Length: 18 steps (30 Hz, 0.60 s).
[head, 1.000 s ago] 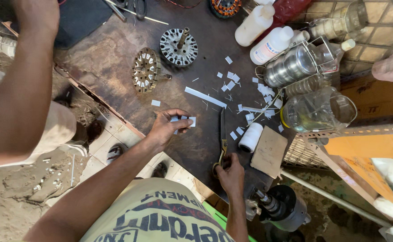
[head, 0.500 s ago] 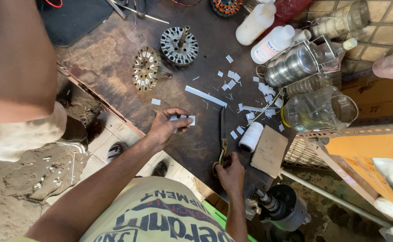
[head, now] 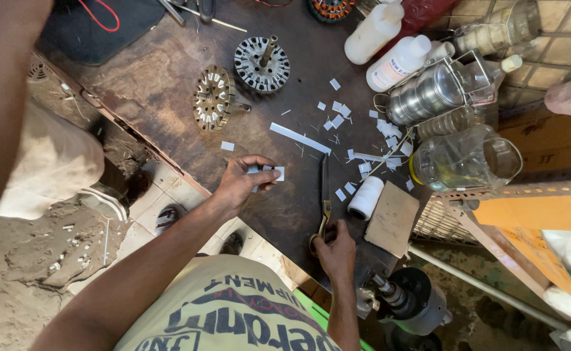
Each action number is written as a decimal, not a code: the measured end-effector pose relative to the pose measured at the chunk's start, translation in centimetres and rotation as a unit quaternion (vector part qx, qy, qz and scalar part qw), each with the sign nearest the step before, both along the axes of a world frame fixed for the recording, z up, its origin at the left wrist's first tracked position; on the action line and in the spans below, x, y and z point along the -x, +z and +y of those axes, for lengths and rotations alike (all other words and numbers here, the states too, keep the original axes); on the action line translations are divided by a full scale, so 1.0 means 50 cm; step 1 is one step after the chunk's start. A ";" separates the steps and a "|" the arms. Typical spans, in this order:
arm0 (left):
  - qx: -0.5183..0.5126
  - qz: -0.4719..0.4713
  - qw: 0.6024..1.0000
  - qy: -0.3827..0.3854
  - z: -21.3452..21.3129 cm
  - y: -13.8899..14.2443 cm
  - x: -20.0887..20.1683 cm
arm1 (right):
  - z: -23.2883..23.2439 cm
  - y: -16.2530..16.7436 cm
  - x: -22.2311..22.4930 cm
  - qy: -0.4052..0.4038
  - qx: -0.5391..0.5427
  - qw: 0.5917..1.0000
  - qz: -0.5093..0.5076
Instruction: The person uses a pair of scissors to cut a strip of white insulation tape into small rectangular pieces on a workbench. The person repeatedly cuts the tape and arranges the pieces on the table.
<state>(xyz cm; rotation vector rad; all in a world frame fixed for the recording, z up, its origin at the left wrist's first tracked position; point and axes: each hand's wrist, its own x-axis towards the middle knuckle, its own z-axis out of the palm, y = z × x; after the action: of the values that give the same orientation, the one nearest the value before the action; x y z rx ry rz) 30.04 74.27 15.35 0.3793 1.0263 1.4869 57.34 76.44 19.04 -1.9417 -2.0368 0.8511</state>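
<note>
Pinching small white paper strips [head: 269, 171], the left hand [head: 243, 183] rests on the dark worktop [head: 168, 84]; the right hand [head: 335, 250] grips scissors [head: 324, 195], white labelled bottles [head: 399, 62] well beyond.

The left hand [head: 241, 182] pinches a small white paper strip [head: 271, 171] while the right hand [head: 335, 250] grips scissors [head: 324, 195] on the dark table [head: 168, 84].

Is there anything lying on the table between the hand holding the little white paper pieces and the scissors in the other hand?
Nothing visible does. The left hand pinches small white paper pieces just left of the scissors, whose handles the right hand grips. Only bare dark tabletop lies between them; the white thread spool sits on the scissors' far side.
</note>
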 end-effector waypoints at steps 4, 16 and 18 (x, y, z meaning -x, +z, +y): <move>-0.007 -0.009 1.000 0.000 0.000 0.003 0.000 | 0.001 -0.002 -0.001 0.003 0.001 1.000 -0.003; 0.003 -0.162 0.987 -0.008 0.007 -0.025 0.012 | -0.018 0.051 0.036 0.021 -0.004 0.998 -0.052; 0.028 -0.217 0.976 0.006 0.007 -0.034 0.015 | -0.038 0.070 0.051 0.045 -0.040 0.994 -0.096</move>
<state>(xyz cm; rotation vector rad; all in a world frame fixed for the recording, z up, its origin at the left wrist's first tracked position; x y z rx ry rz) 29.29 74.60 13.63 0.0016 0.7188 1.4638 54.80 74.56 22.54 -1.9709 -2.2434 0.6104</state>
